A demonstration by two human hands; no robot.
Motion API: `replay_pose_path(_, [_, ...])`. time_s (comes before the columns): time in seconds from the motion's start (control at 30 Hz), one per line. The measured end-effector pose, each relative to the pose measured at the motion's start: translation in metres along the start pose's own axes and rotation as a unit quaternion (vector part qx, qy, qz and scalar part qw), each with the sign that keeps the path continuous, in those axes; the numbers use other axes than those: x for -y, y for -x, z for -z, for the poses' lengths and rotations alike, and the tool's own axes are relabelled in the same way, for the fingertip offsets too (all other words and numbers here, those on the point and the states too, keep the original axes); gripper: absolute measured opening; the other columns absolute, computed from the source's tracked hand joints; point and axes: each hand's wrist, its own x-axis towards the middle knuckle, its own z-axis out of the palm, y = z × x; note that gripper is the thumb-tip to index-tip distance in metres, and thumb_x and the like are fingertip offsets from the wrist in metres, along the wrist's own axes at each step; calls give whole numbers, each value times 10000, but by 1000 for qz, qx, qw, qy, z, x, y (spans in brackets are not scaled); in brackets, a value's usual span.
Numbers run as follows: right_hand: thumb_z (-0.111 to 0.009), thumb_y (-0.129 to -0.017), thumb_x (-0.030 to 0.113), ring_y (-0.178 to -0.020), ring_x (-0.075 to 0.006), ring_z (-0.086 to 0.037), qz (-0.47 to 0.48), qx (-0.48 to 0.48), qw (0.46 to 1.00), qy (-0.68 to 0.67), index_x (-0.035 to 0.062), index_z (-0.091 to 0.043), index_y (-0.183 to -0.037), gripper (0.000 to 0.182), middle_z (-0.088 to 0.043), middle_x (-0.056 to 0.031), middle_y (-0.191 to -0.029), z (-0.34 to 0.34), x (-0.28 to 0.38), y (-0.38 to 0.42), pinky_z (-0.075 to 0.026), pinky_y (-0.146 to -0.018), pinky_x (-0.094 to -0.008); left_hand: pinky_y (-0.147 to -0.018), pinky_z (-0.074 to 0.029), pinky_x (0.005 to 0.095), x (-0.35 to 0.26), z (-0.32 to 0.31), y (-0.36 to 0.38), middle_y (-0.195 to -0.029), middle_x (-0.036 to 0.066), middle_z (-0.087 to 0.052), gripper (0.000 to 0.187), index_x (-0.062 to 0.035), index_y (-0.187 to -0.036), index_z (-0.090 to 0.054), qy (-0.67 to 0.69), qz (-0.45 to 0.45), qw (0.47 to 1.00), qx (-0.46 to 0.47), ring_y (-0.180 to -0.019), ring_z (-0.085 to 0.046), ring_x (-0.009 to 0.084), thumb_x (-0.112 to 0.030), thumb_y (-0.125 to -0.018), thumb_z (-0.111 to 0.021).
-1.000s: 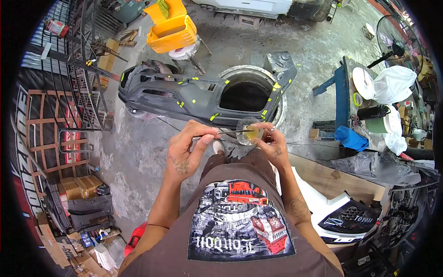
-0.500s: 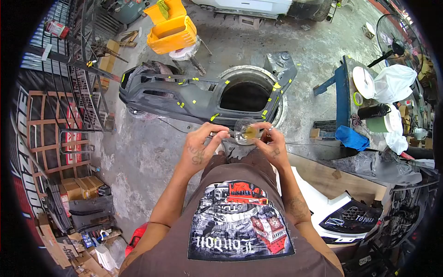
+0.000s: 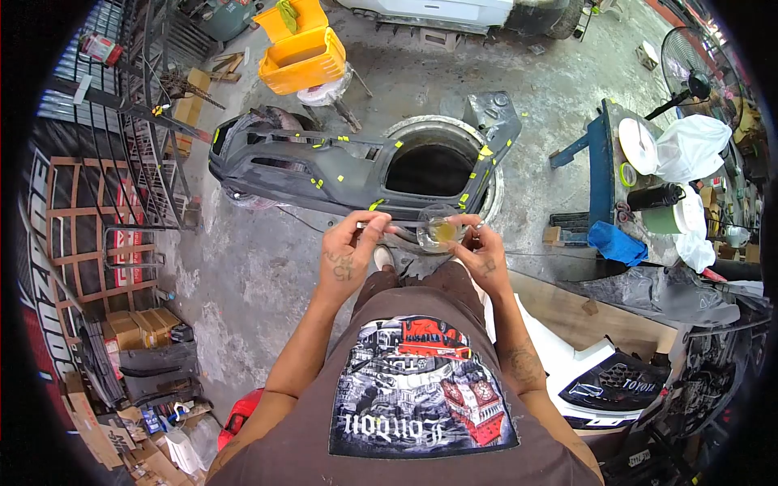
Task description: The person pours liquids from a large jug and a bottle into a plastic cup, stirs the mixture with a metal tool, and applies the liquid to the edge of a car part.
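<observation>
the left hand (image 3: 344, 255) pinches a thin rod (image 3: 407, 223) beside the clear cup (image 3: 438, 230), which the right hand's (image 3: 484, 257) fingers grasp before the dark bumper (image 3: 340, 174), where a level cup and light, steady rod should limit spills.

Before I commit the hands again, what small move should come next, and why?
Probably a gentle stir: the left hand should ease the thin tool through the yellowish contents while the right hand steadies the clear cup. The tool already points at the cup, which hangs in the right fingers with nothing under it.
</observation>
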Motion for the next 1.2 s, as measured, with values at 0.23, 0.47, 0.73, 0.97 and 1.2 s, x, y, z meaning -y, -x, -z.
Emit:
replay_pose_path(0.23, [-832, -769, 116, -578, -41, -457, 0, -6, 1000, -26, 97, -710, -1120, 372, -538, 51, -662, -1, -2, 0, -367, -536, -222, -786, -530, 278, -18, 10, 10, -977, 103, -715, 183, 29, -1062, -692, 16, -62, 998, -10, -883, -705, 171, -119, -1021, -591])
replay_pose_path(0.47, [-780, -825, 35, -591, -6, -415, 31, 21, 999, -21, 69, -657, -1159, 357, -500, 86, -683, 0, 3, -2, -328, -533, -201, -786, -528, 273, -28, 20, 7, -955, 99, -720, 169, 17, -1056, -695, -61, -116, 991, -9, -865, -700, 171, -124, -1008, -616])
replay_pose_path(0.73, [-807, -765, 63, -555, -37, -443, 29, -15, 999, 29, 100, -702, -1126, 378, -503, 52, -654, -2, 6, 1, -362, -519, -231, -787, -526, 266, 8, 5, 6, -904, 68, -740, 226, 20, -1037, -694, -54, -7, 998, -18, -839, -663, 120, -181, -1028, -591])
replay_pose_path(0.97, [-806, -763, 60, -564, -40, -453, 24, -14, 1000, 13, 94, -704, -1122, 375, -527, 47, -668, -4, 9, 4, -371, -524, -231, -714, -487, 235, -5, 5, 8, -897, 47, -721, 186, -12, -1062, -700, -79, -34, 996, 16, -756, -617, 101, -167, -1013, -611])
replay_pose_path(1.2, [-812, -773, 72, -582, -35, -458, 19, 19, 1000, -13, 93, -705, -1128, 371, -516, 56, -676, -6, 6, 2, -371, -531, -227, -713, -487, 230, -14, 1, 3, -910, 45, -714, 143, -10, -1047, -692, -111, -112, 987, 2, -796, -624, 88, -127, -990, -633])
